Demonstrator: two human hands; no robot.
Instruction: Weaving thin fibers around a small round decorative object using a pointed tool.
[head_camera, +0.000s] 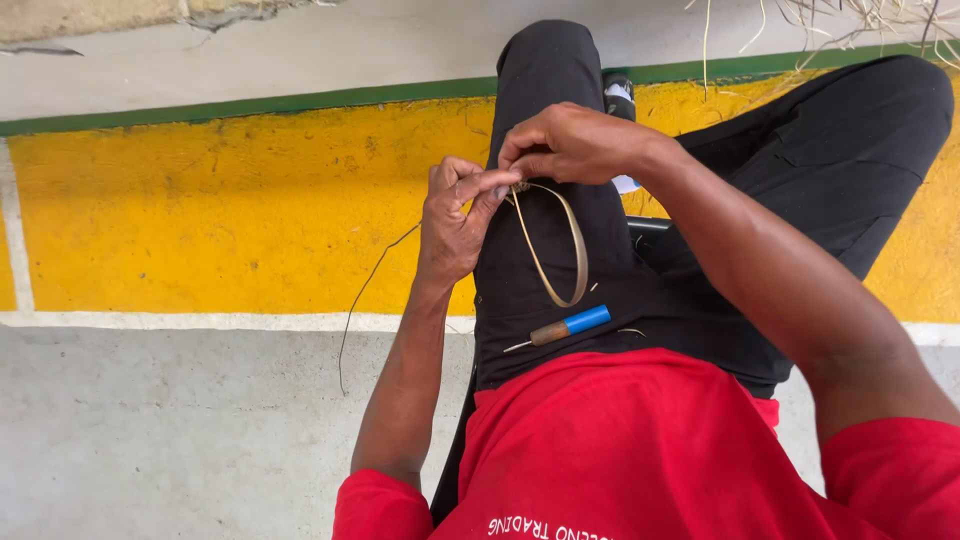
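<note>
Cane strip loop (560, 250) pinched between both hands

My left hand (455, 220) and right hand (570, 145) meet above my left thigh (540, 200), fingertips pinched together, both forearms angling inward, wrists bent.

Seated person in red shirt and black trousers, seen from above. Left hand (455, 220) and right hand (570, 145) pinch the top of a tan strip loop (565, 250) over the thigh. A blue-handled awl (560, 328) rests on the lap; yellow painted floor (230, 210) lies below.
</note>
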